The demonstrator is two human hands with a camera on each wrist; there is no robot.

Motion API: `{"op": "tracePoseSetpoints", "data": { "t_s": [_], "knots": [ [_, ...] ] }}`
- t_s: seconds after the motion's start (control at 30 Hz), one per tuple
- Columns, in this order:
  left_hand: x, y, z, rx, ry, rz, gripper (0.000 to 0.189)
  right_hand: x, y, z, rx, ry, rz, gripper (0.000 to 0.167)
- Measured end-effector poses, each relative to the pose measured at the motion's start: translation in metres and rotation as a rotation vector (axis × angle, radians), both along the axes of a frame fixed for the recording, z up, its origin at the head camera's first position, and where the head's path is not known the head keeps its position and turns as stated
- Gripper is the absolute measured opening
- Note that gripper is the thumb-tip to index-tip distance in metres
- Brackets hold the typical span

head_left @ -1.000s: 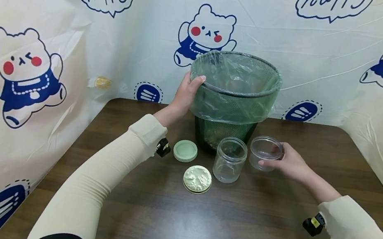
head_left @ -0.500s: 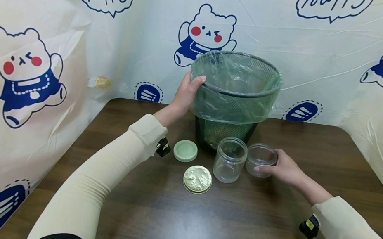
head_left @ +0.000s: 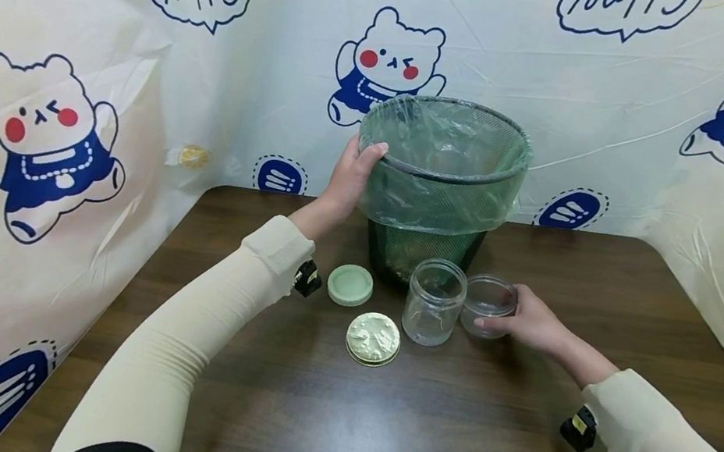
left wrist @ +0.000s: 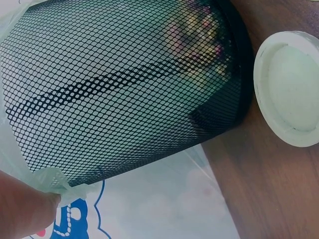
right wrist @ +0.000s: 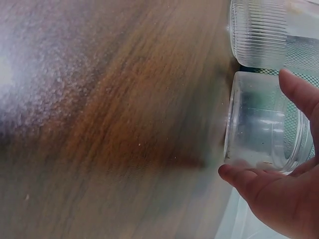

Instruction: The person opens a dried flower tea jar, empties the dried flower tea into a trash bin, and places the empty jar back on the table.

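Note:
At the back of the table, a black mesh wastebasket [head_left: 424, 259] wears a translucent green bag [head_left: 436, 205] folded over its rim. My left hand [head_left: 348, 176] grips that rim at its left side, thumb on the bag. The left wrist view catches only the thumb [left wrist: 25, 209] against the bag's edge. My right hand [head_left: 532, 320] holds a short clear jar [head_left: 489, 303] from the right, thumb and fingers around its side. The short jar stands upright and uncapped, right beside a taller clear jar [head_left: 431, 318], as the right wrist view also shows.
A pale green lid [head_left: 350, 285] lies left of the taller jar. In front of it is a round gold-coloured lid [head_left: 373, 338] with a crinkled foil-like top. Colourful bits [left wrist: 199, 40] show through the mesh low in the wastebasket. A printed curtain [head_left: 273, 70] hangs behind the brown table [head_left: 328, 442].
My right hand has brought the short jar left and a little nearer, up beside the taller jar. The left hand has stayed on the wastebasket's rim.

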State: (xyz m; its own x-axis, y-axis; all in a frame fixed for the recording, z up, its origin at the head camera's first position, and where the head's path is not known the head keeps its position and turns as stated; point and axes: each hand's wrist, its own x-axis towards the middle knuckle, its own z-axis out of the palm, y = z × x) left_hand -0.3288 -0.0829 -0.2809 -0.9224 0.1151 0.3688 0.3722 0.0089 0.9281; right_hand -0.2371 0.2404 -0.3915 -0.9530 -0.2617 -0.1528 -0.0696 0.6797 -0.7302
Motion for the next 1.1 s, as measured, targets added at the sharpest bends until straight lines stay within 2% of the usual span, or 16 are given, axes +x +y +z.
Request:
{"op": "tracePoseSetpoints", "data": {
  "t_s": [0.33, 0.53, 0.87, 1.1],
  "knots": [
    [-0.001, 0.001, 0.002, 0.004, 0.023, -0.024, 0.057, 0.001, -0.004, 0.002, -0.006, -0.008, -0.014, 0.088],
    [-0.001, 0.000, 0.002, 0.011, 0.031, -0.033, 0.053, 0.000, -0.005, -0.004, -0.012, 0.016, -0.017, 0.092],
    [0.002, -0.002, 0.002, -0.023, -0.011, -0.014, 0.061, -0.001, -0.004, -0.008, -0.029, 0.006, -0.012, 0.094],
    [0.001, -0.005, 0.002, -0.023, 0.005, -0.032, 0.060, 0.000, -0.005, -0.007, -0.070, 0.018, -0.003, 0.095]
  ]
}}
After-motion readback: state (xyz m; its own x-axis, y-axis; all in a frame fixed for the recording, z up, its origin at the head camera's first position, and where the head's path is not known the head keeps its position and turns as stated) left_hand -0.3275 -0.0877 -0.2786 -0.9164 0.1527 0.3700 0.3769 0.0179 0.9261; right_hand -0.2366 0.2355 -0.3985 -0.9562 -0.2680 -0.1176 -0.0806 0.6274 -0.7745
